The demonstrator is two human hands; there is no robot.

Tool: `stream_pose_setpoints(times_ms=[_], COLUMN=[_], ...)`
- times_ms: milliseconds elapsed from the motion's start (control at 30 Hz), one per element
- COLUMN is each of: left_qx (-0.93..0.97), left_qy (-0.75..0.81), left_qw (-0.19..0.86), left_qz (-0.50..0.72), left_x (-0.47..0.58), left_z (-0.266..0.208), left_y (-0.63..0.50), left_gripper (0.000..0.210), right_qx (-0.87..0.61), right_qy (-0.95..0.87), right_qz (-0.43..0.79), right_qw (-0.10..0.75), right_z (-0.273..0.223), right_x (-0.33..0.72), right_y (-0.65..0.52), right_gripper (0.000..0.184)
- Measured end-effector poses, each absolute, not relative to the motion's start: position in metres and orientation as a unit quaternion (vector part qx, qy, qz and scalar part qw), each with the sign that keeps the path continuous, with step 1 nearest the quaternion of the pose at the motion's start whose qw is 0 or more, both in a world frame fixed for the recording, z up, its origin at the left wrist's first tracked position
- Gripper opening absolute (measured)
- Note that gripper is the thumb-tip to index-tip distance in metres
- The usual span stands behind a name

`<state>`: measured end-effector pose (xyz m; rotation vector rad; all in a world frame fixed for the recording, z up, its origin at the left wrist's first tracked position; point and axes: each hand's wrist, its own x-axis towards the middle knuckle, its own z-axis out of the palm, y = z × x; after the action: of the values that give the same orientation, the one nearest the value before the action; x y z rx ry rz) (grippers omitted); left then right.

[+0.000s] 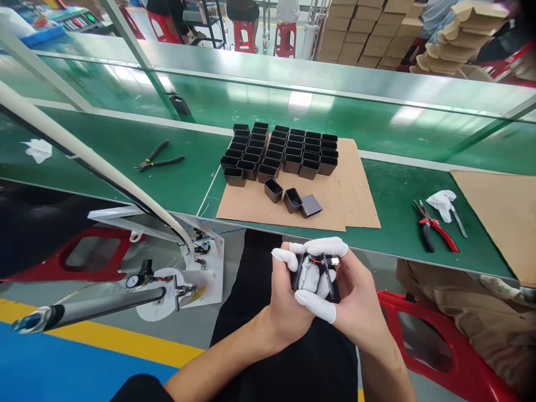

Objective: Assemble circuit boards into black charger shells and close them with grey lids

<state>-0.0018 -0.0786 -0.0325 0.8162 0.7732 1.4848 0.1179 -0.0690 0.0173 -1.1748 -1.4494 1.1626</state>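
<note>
Above my lap, just in front of the bench edge, my left hand (282, 298) and my right hand (355, 287) grip a small black electronic assembly (328, 277) between them. White finger cots cover the fingertips. Thin wires, one of them red, show inside the assembly, and a small metallic piece sticks out at its right side. Fingers hide much of its shape. Closest on the bench are two loose black cups (273, 190) and a dark grey square-faced piece (311, 206), on a cardboard sheet (360, 206).
Several rows of black cups (293, 159) stand on the cardboard. Cutters (157, 159) lie left; red-handled pliers (435, 229), a white cloth (441, 202) and another cardboard sheet (498, 206) lie right. A pneumatic stand (205, 279) is at my left. A person sits at right.
</note>
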Motion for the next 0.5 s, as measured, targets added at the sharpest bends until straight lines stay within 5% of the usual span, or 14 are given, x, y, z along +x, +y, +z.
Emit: stream_pose_setpoints(times_ms=[300,500], left_qx=[0.403,0.508], left_qy=[0.348,0.359], left_qw=[0.570,0.421], left_qz=[0.625,0.660], left_x=[-0.001,-0.003], left_z=[-0.043,-0.039], left_y=[-0.085,-0.079], left_gripper=[0.049,0.041], right_qx=[-0.490,-0.448], right_qy=[-0.619,-0.702], right_qz=[0.419,0.337], right_qw=[0.448,0.439], right_z=[0.008,0.025], right_x=[0.132,0.138], right_y=[-0.076,-0.074], right_gripper=[0.063,0.057])
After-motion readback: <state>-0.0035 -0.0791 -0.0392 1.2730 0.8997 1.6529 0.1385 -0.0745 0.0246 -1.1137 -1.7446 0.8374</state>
